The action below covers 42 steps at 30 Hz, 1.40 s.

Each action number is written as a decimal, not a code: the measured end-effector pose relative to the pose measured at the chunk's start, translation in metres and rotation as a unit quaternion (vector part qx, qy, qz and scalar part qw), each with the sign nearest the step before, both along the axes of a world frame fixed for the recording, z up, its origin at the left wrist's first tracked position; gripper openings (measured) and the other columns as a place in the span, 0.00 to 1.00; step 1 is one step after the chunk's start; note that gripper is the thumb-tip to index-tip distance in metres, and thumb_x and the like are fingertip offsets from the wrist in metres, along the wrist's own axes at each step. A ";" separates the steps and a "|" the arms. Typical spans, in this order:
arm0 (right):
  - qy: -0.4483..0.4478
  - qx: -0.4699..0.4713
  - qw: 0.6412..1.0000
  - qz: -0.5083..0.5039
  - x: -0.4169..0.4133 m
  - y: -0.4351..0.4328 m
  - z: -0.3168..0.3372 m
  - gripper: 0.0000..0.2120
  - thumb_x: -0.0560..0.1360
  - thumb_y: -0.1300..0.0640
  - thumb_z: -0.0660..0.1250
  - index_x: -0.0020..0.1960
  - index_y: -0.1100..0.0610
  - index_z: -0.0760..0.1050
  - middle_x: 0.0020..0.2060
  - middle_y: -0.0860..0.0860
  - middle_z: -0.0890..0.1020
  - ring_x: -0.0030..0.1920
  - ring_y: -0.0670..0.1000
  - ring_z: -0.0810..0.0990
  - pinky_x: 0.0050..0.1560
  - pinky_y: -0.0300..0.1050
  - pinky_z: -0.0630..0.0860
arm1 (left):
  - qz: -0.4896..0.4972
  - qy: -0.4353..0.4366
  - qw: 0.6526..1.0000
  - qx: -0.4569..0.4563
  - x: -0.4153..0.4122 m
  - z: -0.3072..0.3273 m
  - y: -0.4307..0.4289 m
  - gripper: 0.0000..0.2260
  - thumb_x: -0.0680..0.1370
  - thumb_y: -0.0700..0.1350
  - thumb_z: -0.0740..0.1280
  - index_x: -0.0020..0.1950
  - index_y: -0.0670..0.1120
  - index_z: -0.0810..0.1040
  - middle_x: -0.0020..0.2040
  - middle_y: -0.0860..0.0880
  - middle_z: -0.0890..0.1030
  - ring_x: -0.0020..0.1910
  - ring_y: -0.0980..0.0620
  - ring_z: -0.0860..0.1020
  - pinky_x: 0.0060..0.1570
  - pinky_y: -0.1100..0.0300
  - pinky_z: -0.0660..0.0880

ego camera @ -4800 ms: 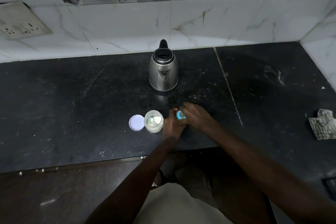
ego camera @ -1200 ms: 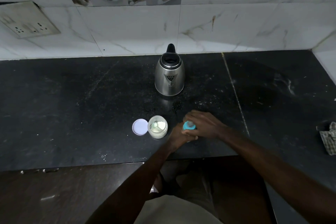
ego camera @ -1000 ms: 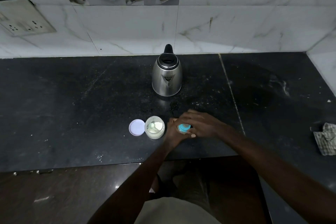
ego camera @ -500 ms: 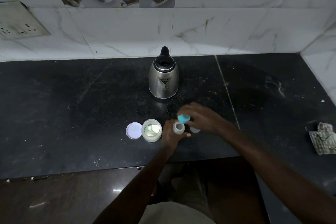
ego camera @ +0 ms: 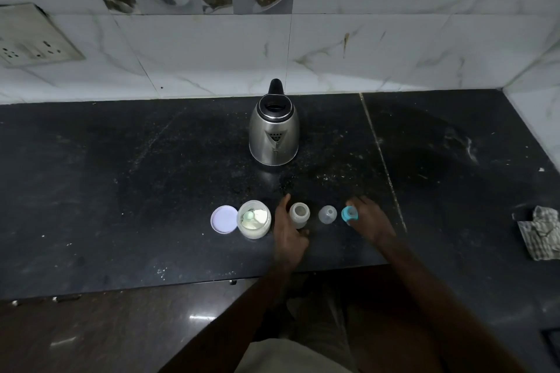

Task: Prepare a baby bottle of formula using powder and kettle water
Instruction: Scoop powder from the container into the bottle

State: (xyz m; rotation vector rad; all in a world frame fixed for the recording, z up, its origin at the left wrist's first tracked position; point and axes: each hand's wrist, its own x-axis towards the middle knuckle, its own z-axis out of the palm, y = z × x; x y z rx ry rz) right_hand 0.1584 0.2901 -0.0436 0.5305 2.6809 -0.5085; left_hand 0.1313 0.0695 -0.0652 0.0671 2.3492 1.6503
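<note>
While the left hand (ego camera: pixel 288 235) wraps the baby bottle (ego camera: pixel 299 214), thumb at its foot and fingers rising along its left side, the bottle stands upright and uncapped on the dark counter (ego camera: pixel 121 191), close to the front edge. Between the two hands, just right of the bottle and not touching it, a clear cap (ego camera: pixel 327 214) sits on the counter. The right hand (ego camera: pixel 371 221) pinches the teal collar (ego camera: pixel 348 213) at its fingertips, just right of that cap; whether the collar rests on the counter or is held a touch above it I cannot tell. Just off the left hand's outer side stands the powder jar (ego camera: pixel 254 221), open, with pale powder and a scoop (ego camera: pixel 249 215) inside. Its lid (ego camera: pixel 224 219) lies flat beside the jar, on the side away from the hand. Well ahead of both hands, near the tiled wall (ego camera: pixel 394 48), the steel kettle (ego camera: pixel 274 136) stands with its spout facing the person and its black handle toward the wall. Far out past the right hand a crumpled checked cloth (ego camera: pixel 539 236) lies on the counter. High to the left of the left hand, a socket plate (ego camera: pixel 33 36) is set in the wall.
</note>
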 end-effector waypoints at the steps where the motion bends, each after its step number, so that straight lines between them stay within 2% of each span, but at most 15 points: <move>1: 0.000 0.011 1.000 0.003 0.001 -0.001 -0.001 0.23 0.78 0.59 0.74 0.72 0.58 0.75 0.68 0.56 0.76 0.66 0.56 0.77 0.65 0.54 0.77 | 0.004 0.022 1.000 0.003 0.005 0.003 0.000 0.44 0.68 0.28 0.70 0.81 0.45 0.60 0.79 0.49 0.67 0.79 0.54 0.65 0.80 0.52 0.62; 8: -0.011 0.064 0.998 0.009 -0.002 -0.012 0.009 0.37 0.78 0.58 0.74 0.82 0.55 0.62 0.78 0.57 0.66 0.74 0.59 0.70 0.72 0.54 0.73 | -0.054 0.165 0.985 0.011 0.008 0.027 -0.038 0.51 0.62 0.27 0.66 0.83 0.49 0.57 0.84 0.54 0.60 0.84 0.52 0.57 0.82 0.61 0.54; 11: 0.166 0.007 0.984 -0.061 -0.010 -0.039 0.025 0.30 0.74 0.66 0.73 0.76 0.59 0.72 0.73 0.58 0.71 0.69 0.61 0.74 0.69 0.56 0.75 | -0.012 0.179 0.983 -0.034 -0.009 0.027 -0.076 0.50 0.62 0.27 0.65 0.83 0.47 0.56 0.84 0.54 0.59 0.85 0.50 0.54 0.82 0.60 0.52; 14: 0.286 -0.100 0.953 -0.024 -0.025 -0.098 0.048 0.17 0.75 0.67 0.72 0.63 0.59 0.81 0.60 0.55 0.81 0.57 0.57 0.82 0.61 0.52 0.78 | 0.017 0.162 0.982 -0.099 -0.022 0.018 -0.109 0.44 0.68 0.30 0.71 0.82 0.40 0.57 0.84 0.45 0.59 0.84 0.44 0.55 0.83 0.47 0.55; 16: 0.248 -0.135 0.956 0.077 -0.036 -0.144 0.052 0.12 0.76 0.63 0.71 0.58 0.55 0.84 0.55 0.52 0.83 0.54 0.54 0.83 0.56 0.48 0.77 | -0.012 0.110 0.987 -0.121 -0.029 0.009 -0.122 0.46 0.69 0.32 0.75 0.82 0.37 0.56 0.82 0.41 0.60 0.82 0.40 0.59 0.80 0.39 0.60; 19: 0.125 -0.059 0.972 0.192 -0.054 -0.196 0.042 0.13 0.77 0.60 0.67 0.59 0.54 0.83 0.56 0.54 0.85 0.56 0.58 0.85 0.52 0.51 0.79 | -0.098 0.013 0.990 -0.098 -0.033 0.004 -0.129 0.54 0.65 0.33 0.82 0.83 0.38 0.52 0.82 0.41 0.62 0.82 0.42 0.61 0.79 0.41 0.63; 21: 0.044 0.009 0.974 0.223 -0.064 -0.213 0.036 0.13 0.80 0.59 0.65 0.62 0.57 0.81 0.60 0.57 0.84 0.60 0.62 0.84 0.56 0.55 0.80 | -0.119 0.016 0.989 -0.084 -0.032 0.002 -0.126 0.48 0.70 0.34 0.80 0.82 0.36 0.55 0.81 0.40 0.64 0.82 0.42 0.63 0.80 0.42 0.62; 24: -0.040 0.031 0.972 0.231 -0.069 -0.218 0.032 0.13 0.83 0.59 0.63 0.64 0.61 0.80 0.65 0.59 0.82 0.67 0.61 0.81 0.64 0.55 0.77 | -0.110 0.063 0.988 -0.092 -0.031 0.005 -0.119 0.34 0.73 0.36 0.78 0.76 0.35 0.67 0.74 0.39 0.74 0.76 0.41 0.72 0.76 0.41 0.67; 26: -0.100 0.023 0.964 0.247 -0.070 -0.213 0.029 0.07 0.82 0.62 0.64 0.52 0.64 0.80 0.60 0.60 0.86 0.66 0.59 0.82 0.65 0.52 0.77 | -0.124 0.119 0.977 -0.124 -0.027 0.005 -0.115 0.32 0.71 0.37 0.80 0.73 0.33 0.71 0.70 0.38 0.77 0.71 0.39 0.75 0.75 0.43 0.69; 28: -0.165 0.006 0.952 0.257 -0.071 -0.209 0.031 0.12 0.81 0.64 0.66 0.38 0.59 0.72 0.52 0.60 0.89 0.62 0.57 0.84 0.65 0.49 0.77 | -0.151 0.159 0.962 -0.165 -0.021 0.005 -0.115 0.35 0.71 0.41 0.80 0.73 0.33 0.71 0.71 0.37 0.76 0.72 0.38 0.74 0.76 0.47 0.67; 29: -0.189 0.000 0.946 0.263 -0.071 -0.207 0.031 0.13 0.81 0.63 0.66 0.38 0.58 0.72 0.50 0.59 0.89 0.61 0.56 0.85 0.65 0.47 0.76 | -0.158 0.171 0.956 -0.181 -0.019 0.004 -0.115 0.35 0.72 0.43 0.80 0.75 0.34 0.71 0.72 0.38 0.75 0.73 0.39 0.73 0.75 0.46 0.69; 32: -0.221 -0.013 0.941 0.255 -0.066 -0.203 0.027 0.07 0.82 0.60 0.66 0.45 0.59 0.77 0.52 0.58 0.89 0.60 0.54 0.85 0.59 0.43 0.75 | -0.167 0.189 0.942 -0.220 -0.012 0.003 -0.117 0.35 0.73 0.48 0.79 0.76 0.38 0.72 0.71 0.39 0.75 0.71 0.40 0.75 0.66 0.45 0.77; 35: -0.194 -0.003 0.950 0.243 -0.054 -0.203 0.020 0.09 0.82 0.59 0.66 0.44 0.59 0.78 0.50 0.57 0.89 0.56 0.56 0.87 0.53 0.45 0.76 | -0.172 0.190 0.933 -0.251 -0.008 0.005 -0.115 0.33 0.74 0.52 0.73 0.77 0.42 0.71 0.74 0.42 0.74 0.72 0.43 0.73 0.60 0.47 0.80; 38: -0.175 -0.029 0.960 0.218 -0.045 -0.202 0.013 0.06 0.80 0.64 0.67 0.51 0.66 0.82 0.51 0.60 0.89 0.57 0.56 0.87 0.62 0.49 0.80 | -0.182 0.187 0.927 -0.269 -0.006 0.004 -0.116 0.33 0.74 0.51 0.74 0.77 0.43 0.70 0.75 0.44 0.72 0.73 0.45 0.71 0.60 0.50 0.79; 42: -0.165 -0.063 0.962 0.209 -0.038 -0.203 0.009 0.12 0.84 0.60 0.64 0.58 0.67 0.82 0.54 0.62 0.88 0.60 0.59 0.85 0.68 0.53 0.77 | -0.195 0.197 0.916 -0.291 -0.005 0.000 -0.117 0.33 0.73 0.44 0.74 0.77 0.42 0.71 0.75 0.44 0.73 0.73 0.45 0.72 0.58 0.48 0.81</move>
